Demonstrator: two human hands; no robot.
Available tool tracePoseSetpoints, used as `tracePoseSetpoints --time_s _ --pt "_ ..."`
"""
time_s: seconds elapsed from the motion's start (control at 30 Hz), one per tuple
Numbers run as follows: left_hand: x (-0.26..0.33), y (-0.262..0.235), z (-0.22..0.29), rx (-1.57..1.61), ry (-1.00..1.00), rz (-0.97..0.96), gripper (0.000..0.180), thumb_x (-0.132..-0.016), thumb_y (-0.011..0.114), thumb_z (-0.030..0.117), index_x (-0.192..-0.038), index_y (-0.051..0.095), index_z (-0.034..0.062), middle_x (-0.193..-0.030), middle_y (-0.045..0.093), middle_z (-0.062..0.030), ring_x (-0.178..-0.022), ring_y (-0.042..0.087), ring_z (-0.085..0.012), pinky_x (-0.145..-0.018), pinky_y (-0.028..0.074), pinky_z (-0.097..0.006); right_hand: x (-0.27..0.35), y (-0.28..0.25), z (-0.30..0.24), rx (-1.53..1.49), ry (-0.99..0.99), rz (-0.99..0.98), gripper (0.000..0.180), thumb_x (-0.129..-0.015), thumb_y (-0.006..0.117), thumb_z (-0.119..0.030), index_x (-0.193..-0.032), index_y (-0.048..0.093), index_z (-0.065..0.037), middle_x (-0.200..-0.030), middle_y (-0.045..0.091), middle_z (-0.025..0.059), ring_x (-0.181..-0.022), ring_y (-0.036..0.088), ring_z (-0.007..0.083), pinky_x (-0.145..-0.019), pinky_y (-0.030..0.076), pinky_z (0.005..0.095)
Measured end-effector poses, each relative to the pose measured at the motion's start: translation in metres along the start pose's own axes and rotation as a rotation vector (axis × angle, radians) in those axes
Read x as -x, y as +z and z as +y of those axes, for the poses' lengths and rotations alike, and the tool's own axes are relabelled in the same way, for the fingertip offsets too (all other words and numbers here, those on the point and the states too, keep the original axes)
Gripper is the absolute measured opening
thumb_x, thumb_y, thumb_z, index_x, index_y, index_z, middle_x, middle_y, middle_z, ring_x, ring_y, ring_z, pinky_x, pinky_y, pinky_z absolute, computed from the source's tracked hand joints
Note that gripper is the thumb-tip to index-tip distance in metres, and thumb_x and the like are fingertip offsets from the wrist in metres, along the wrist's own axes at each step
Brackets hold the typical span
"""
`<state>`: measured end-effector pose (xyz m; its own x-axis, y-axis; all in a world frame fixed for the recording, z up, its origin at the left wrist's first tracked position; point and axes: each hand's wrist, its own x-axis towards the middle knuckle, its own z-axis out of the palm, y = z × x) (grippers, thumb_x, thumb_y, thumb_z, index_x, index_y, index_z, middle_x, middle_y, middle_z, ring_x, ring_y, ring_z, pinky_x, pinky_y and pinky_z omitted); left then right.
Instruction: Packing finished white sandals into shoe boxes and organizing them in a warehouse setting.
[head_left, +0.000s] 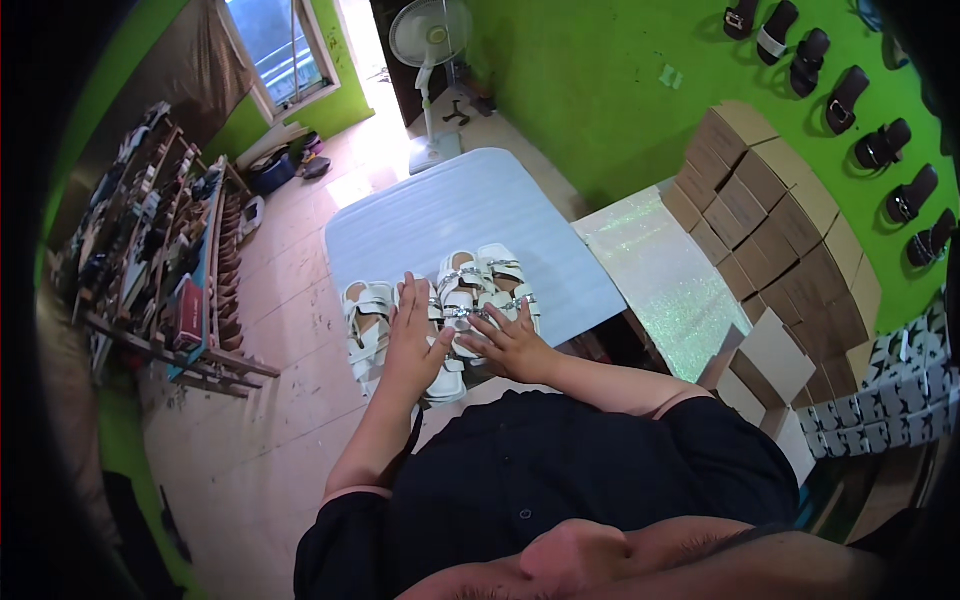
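Observation:
White strappy sandals lie side by side at the near edge of a light-blue table (430,210). My left hand (410,340) rests over the left-hand ones, its fingers stretched out and pointing away from me. Part of a sandal beneath it is hidden; the leftmost sandal (368,325) shows beside it. My right hand (512,342) lies with fingers spread on the near part of the right-hand sandals, which carry shiny silver trim on their straps. The far ends of those, a sandal (460,270) and its neighbour (502,262), stay in sight. Neither hand grips anything.
Brown cartons (770,210) are stacked on the right beside a glittery white surface (665,270). An open box (765,365) and black-and-white patterned boxes (880,400) stand nearer. A shoe rack (205,260) fills the left; a fan (428,60) stands beyond the table. Sandals (848,100) hang on the green wall.

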<state>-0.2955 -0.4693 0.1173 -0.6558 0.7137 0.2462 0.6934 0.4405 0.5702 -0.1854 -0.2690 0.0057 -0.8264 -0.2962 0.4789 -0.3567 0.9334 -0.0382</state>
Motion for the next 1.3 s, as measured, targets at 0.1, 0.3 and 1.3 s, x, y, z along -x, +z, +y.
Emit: tracePoseSetpoints --time_s 0.1,0.3,1.3 --pt "0.008 -0.004 -0.006 0.004 -0.037 0.053 0.072 -0.095 0.056 0.035 -0.153 0.027 0.0027 -0.162 0.016 -0.0225 -0.149 0.017 -0.0411 -0.119 0.016 -0.053 -0.006 0.005 -0.001 -0.041 -0.013 0.028 0.064 -0.085 0.066 -0.033 -0.145 0.046 -0.023 -0.158 0.033 0.0054 -0.148 0.024 0.0290 -0.107 0.000 0.0767" --pt "0.008 0.004 -0.013 0.021 -0.016 0.023 0.072 -0.096 0.056 0.036 -0.153 0.028 0.0036 -0.162 0.016 -0.0222 -0.150 0.017 -0.0400 -0.118 0.016 -0.053 -0.015 0.003 0.003 0.043 -0.080 0.099 0.044 -0.090 0.058 -0.026 -0.133 0.059 -0.019 -0.154 0.041 0.0050 -0.145 0.032 0.0258 -0.109 -0.002 0.0741" --pt "-0.081 0.102 0.122 0.022 0.389 -0.214 0.076 -0.094 0.058 0.043 -0.153 0.029 0.0041 -0.164 0.012 -0.0201 -0.150 0.012 -0.0405 -0.118 0.012 -0.057 0.199 -0.199 0.042 0.644 0.555 0.336 0.043 -0.077 0.070 -0.023 -0.119 0.069 -0.018 -0.146 0.050 -0.0007 -0.143 0.035 0.0240 -0.111 -0.001 0.0749"
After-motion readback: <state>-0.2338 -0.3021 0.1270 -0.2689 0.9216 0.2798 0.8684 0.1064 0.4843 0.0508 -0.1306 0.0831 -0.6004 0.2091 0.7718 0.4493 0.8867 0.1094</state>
